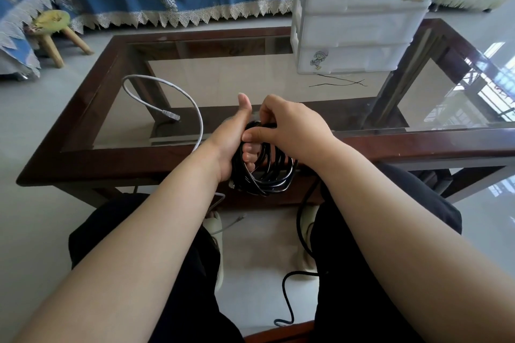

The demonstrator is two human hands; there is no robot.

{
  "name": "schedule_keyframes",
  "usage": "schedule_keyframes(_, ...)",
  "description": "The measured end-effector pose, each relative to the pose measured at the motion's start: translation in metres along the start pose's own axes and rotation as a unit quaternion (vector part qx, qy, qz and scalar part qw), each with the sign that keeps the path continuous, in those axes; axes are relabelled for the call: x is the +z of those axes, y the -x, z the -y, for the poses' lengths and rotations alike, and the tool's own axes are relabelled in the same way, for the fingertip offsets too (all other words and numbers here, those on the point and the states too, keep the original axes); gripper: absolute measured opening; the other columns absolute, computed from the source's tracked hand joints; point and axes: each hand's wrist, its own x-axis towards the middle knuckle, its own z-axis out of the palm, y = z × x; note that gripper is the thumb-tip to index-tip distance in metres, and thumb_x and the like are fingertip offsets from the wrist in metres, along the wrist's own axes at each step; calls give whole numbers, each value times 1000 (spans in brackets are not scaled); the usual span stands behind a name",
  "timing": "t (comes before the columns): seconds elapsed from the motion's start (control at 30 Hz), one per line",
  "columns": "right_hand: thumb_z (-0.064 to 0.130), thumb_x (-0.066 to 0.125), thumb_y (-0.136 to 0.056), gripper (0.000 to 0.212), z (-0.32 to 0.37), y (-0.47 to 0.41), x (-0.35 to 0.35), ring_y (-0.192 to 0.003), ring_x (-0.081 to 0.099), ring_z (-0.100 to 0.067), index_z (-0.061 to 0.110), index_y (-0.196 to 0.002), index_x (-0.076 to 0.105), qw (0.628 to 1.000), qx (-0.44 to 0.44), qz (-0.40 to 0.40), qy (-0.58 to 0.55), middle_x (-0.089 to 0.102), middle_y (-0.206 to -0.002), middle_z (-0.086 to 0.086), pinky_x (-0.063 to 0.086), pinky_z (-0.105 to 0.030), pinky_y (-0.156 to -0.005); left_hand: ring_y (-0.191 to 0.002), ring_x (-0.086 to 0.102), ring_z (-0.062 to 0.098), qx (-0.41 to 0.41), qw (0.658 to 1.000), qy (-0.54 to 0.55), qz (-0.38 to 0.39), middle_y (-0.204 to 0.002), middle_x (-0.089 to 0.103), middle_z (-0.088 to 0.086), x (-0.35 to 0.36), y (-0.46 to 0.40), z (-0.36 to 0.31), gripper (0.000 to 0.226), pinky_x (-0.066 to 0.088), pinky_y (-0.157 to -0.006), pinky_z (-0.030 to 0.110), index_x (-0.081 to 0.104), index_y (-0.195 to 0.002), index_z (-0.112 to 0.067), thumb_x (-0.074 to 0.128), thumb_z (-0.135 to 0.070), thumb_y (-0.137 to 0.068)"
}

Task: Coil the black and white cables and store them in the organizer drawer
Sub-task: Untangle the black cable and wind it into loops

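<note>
Between both hands [259,131], glossy black cable [267,172], round loops.

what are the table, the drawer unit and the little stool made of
Coffee table: dark, glossy wood frame around a clear glass top; the floor shows through and windows reflect in it. Organizer drawer unit: seemingly white, translucent plastic, with a cloudy matte look. Stool: pale, unpainted wooden legs; the yellow-green seat looks padded, though its material is unclear.
</note>
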Motion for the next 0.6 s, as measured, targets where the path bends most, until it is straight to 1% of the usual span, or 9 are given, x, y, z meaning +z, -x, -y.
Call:
schedule_keyframes(0.07,63,67,-72,47,-2,0,-2,-67,54,-15,22,-87,49,1000,14,3,-5,59,-75,6,37,-29,-55,-39,25,13,14,999,-33,7,-45,25,0,1,3,-2,77,29,-47,24,27,-44,-18,22,-88,-75)
schedule_keyframes(0.17,73,61,-68,57,-5,-2,-8,-69,54,-13,22,-90,48,998,50,31,36,59,-78,7,41,-30,-59,-41,25,14,45,995,-86,17,-45,25,0,3,9,-4,74,31,-47,25,28,-47,-18,29,-88,-69)
schedule_keyframes(0.23,74,59,-69,61,-8,-4,-10,-76,56,-15,20,-97,50,995,58,68,34,59,-85,5,45,-32,-67,-40,25,14,65,991,-114,20,-44,26,-1,3,12,-5,69,30,-46,26,36,-43,-21,36,-84,-70)
schedule_keyframes(0.3,65,64,-73,55,-13,-7,-14,-80,58,-16,19,-101,53,992,47,115,-26,61,-91,3,48,-32,-70,-38,26,13,82,985,-150,30,-44,27,-2,3,14,-5,59,30,-45,25,47,-48,-24,43,-77,-72)
schedule_keyframes(0.33,57,66,-76,45,-17,-8,-16,-72,58,-14,19,-98,54,987,39,140,-62,61,-85,3,48,-30,-64,-37,27,12,89,982,-164,34,-43,28,-2,3,14,-5,56,30,-44,24,49,-57,-20,48,-74,-72)
schedule_keyframes(0.4,40,68,-82,25,-23,-10,-21,-50,48,-12,20,-86,53,971,35,183,-148,55,-67,1,40,-25,-50,-34,29,11,97,978,-180,51,-42,31,-2,0,14,-5,55,30,-41,23,49,-72,-13,60,-67,-67)
schedule_keyframes(0.43,34,67,-84,20,-26,-11,-23,-45,44,-12,19,-83,53,962,36,195,-188,53,-62,-1,37,-25,-48,-33,29,10,99,975,-186,63,-41,32,-2,-2,13,-5,53,30,-40,22,50,-78,-11,65,-61,-67)
schedule_keyframes(0.5,27,67,-87,18,-30,-12,-27,-41,41,-10,16,-79,54,947,31,203,-248,51,-54,2,33,-23,-45,-31,31,10,107,970,-201,85,-40,33,-1,-2,12,-5,41,31,-37,21,53,-82,-9,71,-45,-71)
schedule_keyframes(0.6,25,66,-88,19,-30,-11,-29,-41,38,-8,13,-79,54,935,22,192,-297,48,-47,10,31,-22,-44,-30,33,12,131,967,-203,82,-39,34,2,-2,11,-4,26,33,-37,21,50,-77,-6,69,-22,-84)
